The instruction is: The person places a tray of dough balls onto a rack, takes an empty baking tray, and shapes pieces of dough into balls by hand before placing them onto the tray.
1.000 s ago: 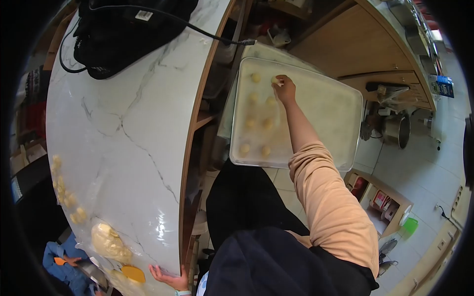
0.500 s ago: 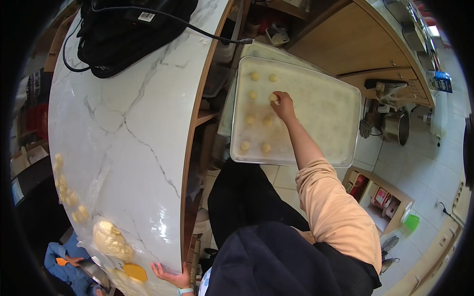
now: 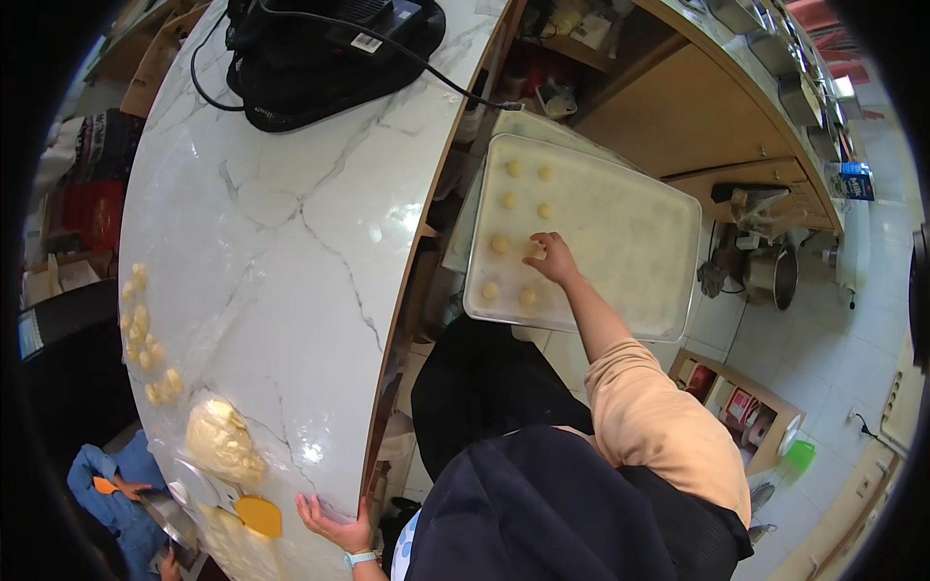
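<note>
My right hand (image 3: 553,259) is over the left part of a large pale tray (image 3: 630,242), with thumb and fingers curled round a small dough ball (image 3: 534,250). Several other dough balls (image 3: 501,244) sit in two columns along that side of the tray. My left hand (image 3: 334,525) rests on the edge of the marble-patterned table (image 3: 320,261), fingers spread and holding nothing. Close to it lie a yellow scraper (image 3: 259,516) and a big lump of dough (image 3: 221,438) under clear plastic.
Small dough pieces (image 3: 145,339) line the table's far left side. A black bag (image 3: 320,68) with a cable lies at the top. Wooden cabinets (image 3: 697,97) stand beyond the tray. At the lower left, another person in blue (image 3: 126,513) holds a metal bowl (image 3: 170,518).
My right hand has moved toward me, from a dough ball in the second row to one in the third. My left hand stays on the table edge. The whole view has shifted slightly.
</note>
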Demonstrator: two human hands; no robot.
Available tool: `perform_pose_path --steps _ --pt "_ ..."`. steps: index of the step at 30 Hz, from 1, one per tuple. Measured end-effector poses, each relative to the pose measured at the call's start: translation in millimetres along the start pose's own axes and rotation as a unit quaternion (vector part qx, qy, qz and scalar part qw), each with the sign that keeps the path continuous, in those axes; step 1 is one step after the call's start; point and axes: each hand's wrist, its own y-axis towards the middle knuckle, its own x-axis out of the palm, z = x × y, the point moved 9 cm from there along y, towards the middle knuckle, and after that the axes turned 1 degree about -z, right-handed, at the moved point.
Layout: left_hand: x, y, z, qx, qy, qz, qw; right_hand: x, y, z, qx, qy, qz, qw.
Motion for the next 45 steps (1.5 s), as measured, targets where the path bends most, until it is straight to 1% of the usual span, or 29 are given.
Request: perform_pose_path --steps 3,6,9,12,13,14,17,18,19,20,21,22,23,26,28,30,32,35,38,41,42,43,44,45 --pt "0.0 -1.0 -0.7 -0.012 0.003 -0.005 1.0 17.4 -2.2 14.8 0.013 0.014 0.013 1.0" --pt "-0.7 0.0 -0.1 -0.013 -0.007 -0.001 1.0 13.3 -8.6 25.8 0.075 0.027 -0.005 0.997" --pt "-1.5 1.1 0.6 -0.01 -0.002 0.001 1.0 -7.7 -18.0 6.4 0.037 0.055 0.013 0.998" --pt "-3.3 3.7 3.3 -0.002 0.001 0.015 1.0 -55.4 -7.6 -12.1 0.052 0.093 0.137 0.985" --pt "-3.6 5.6 6.0 0.006 -0.007 0.018 1.0 -76.7 -1.2 -38.1 0.038 0.126 0.183 0.974" --pt "-5.9 7.5 8.0 0.01 -0.012 0.022 1.0 -106.2 -0.3 -79.6 0.023 0.162 0.222 0.961" --pt "-10.3 5.0 5.2 0.002 -0.011 0.034 0.999 -166.8 -22.8 -263.7 -0.155 0.236 0.267 0.921" --pt "-10.9 4.1 4.0 -0.003 -0.011 0.038 0.999 -161.0 -34.7 -325.6 -0.277 0.22 0.205 0.913" --pt "-13.4 4.3 4.0 -0.012 -0.015 0.041 0.999 -149.2 -53.4 -381.8 -0.395 0.199 0.143 0.886" --pt "-14.7 5.9 4.5 -0.018 -0.019 0.042 0.999 -120.2 -70.0 -431.6 -0.465 0.18 0.034 0.866" --pt "-15.6 6.1 4.3 -0.022 -0.025 0.043 0.999 -80.7 -90.5 -470.0 -0.518 0.165 -0.098 0.834" --pt "-15.6 4.9 3.1 -0.027 -0.027 0.048 0.998 -43.4 -110.9 -494.8 -0.543 0.142 -0.184 0.807" --pt "-15.2 4.2 2.8 -0.032 -0.027 0.052 0.998 1.8 -127.8 -507.6 -0.591 0.045 -0.251 0.765" --pt "-17.6 3.7 -0.3 -0.044 -0.039 0.068 0.996 57.8 -117.7 -564.3 -0.655 -0.072 -0.136 0.74" --pt "-18.9 3.1 -2.7 -0.054 -0.049 0.069 0.995 104.7 -75.5 -606.9 -0.595 -0.135 -0.131 0.781" --pt "-18.3 3.1 -5.5 -0.063 -0.055 0.067 0.994 129.7 -32.4 -653.2 -0.527 -0.134 -0.084 0.835" --pt "-16.4 2.4 -5.6 -0.072 -0.065 0.061 0.993 148.6 11.4 -691.4 -0.473 -0.09 -0.018 0.876" --pt "-16.1 4.7 -10.4 -0.078 -0.07 0.049 0.993 162.0 47.2 -730.4 -0.45 -0.043 0.036 0.891" --pt "-14.4 1.9 -12.2 -0.082 -0.073 0.043 0.993 172.1 59.1 -758.2 -0.55 0.014 -0.006 0.835" --pt "-16.1 1.1 -11.3 -0.084 -0.074 0.042 0.993 191.2 95.1 -754.3 -0.572 0.18 -0.013 0.8" --pt "-16.2 3.2 -11.0 -0.082 -0.074 0.047 0.993 179.4 95.1 -744.2 -0.533 0.301 -0.055 0.789" --pt "-15.8 3.4 -10.8 -0.083 -0.075 0.049 0.993 162.2 87.8 -729.0 -0.485 0.414 -0.096 0.764" --pt "-15.9 2.4 -11.4 -0.084 -0.076 0.051 0.992 149.8 81.9 -712.1 -0.428 0.52 -0.134 0.727" --pt "-16.0 2.5 -11.8 -0.083 -0.078 0.055 0.992 145.0 82.4 -695.3 -0.337 0.451 -0.141 0.814"
